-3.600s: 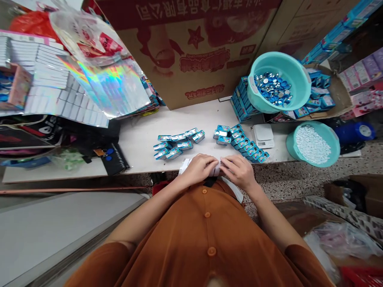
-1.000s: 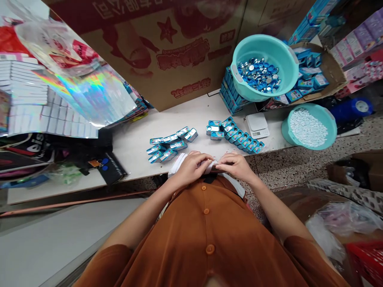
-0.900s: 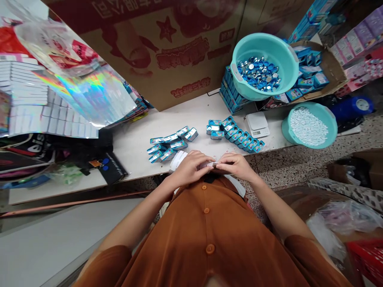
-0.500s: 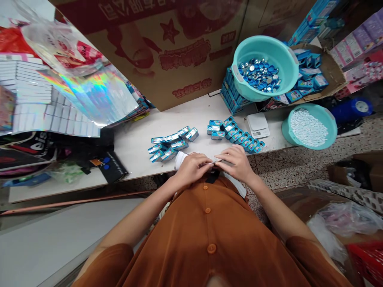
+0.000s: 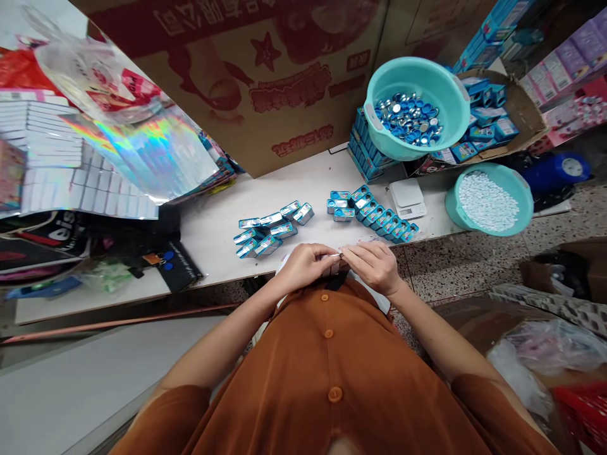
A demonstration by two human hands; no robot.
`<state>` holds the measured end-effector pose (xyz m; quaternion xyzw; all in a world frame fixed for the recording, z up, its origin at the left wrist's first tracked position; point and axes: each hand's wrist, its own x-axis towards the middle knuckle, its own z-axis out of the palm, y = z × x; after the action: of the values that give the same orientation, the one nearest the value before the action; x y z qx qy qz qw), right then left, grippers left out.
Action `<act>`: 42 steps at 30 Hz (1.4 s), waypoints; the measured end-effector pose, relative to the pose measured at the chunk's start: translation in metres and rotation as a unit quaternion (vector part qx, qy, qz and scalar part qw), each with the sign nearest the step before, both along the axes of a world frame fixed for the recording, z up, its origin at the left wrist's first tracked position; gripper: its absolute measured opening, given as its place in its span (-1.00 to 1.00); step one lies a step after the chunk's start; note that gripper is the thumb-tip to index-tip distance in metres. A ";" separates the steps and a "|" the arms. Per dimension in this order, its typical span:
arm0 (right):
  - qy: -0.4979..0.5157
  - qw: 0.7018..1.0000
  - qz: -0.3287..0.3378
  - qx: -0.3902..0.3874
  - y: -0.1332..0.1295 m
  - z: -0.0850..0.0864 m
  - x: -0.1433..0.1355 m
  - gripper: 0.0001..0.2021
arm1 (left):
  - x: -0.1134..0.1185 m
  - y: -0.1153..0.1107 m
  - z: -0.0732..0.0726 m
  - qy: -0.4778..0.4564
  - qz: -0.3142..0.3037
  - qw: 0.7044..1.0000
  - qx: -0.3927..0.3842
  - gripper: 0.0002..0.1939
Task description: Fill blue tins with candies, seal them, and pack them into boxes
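At the table's front edge, close to my body, my left hand (image 5: 306,264) and my right hand (image 5: 374,265) meet at the fingertips. Both are pinched on something small and thin, too hidden to name. Beyond my left hand several small blue boxes (image 5: 269,245) with shiny tops lie in a loose group. A slanting row of blue boxes (image 5: 377,218) with dark round openings stands beyond my right hand, with a few more blue boxes (image 5: 339,204) at its left end.
A white scale (image 5: 408,197) sits right of the row. One teal basin (image 5: 455,126) holds blue and silver caps; another basin (image 5: 453,208) holds white pieces. A large carton (image 5: 284,76) stands at the back. Plastic bags and silvery sheets (image 5: 156,151) lie left on the white table (image 5: 208,221).
My right hand's fingers have closed in nearer to my left fingertips, and my left hand has shifted slightly. The boxes stay where they were.
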<state>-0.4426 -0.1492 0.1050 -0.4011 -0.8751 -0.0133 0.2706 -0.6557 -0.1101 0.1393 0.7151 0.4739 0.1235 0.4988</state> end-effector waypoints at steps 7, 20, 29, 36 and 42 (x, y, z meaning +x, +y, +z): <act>0.023 0.996 -0.015 -0.089 -0.002 -0.007 0.001 -0.69 | 0.002 0.002 -0.001 -0.015 0.009 1.000 -0.009 -0.73; 0.063 0.986 -0.012 -0.151 0.002 -0.012 -0.001 -0.73 | 0.000 0.010 -0.011 -0.078 0.025 0.992 -0.094 -0.70; 0.073 0.987 -0.009 -0.140 0.012 -0.017 -0.006 -0.82 | 0.000 0.025 -0.040 0.002 -0.019 0.998 0.059 -0.72; 0.192 0.932 -0.098 -0.291 0.010 -0.026 0.003 -0.83 | 0.019 0.058 -0.137 0.111 -0.057 0.984 0.131 -0.73; 0.443 0.730 -0.341 -0.393 0.025 -0.048 0.012 -0.77 | 0.027 0.059 -0.211 0.157 -0.054 0.980 0.113 -0.74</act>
<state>-0.4311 -0.1240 0.0575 -0.7039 -0.3874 0.4191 0.4229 -0.6289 -0.0510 -0.0720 0.8018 0.4901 0.0350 0.3402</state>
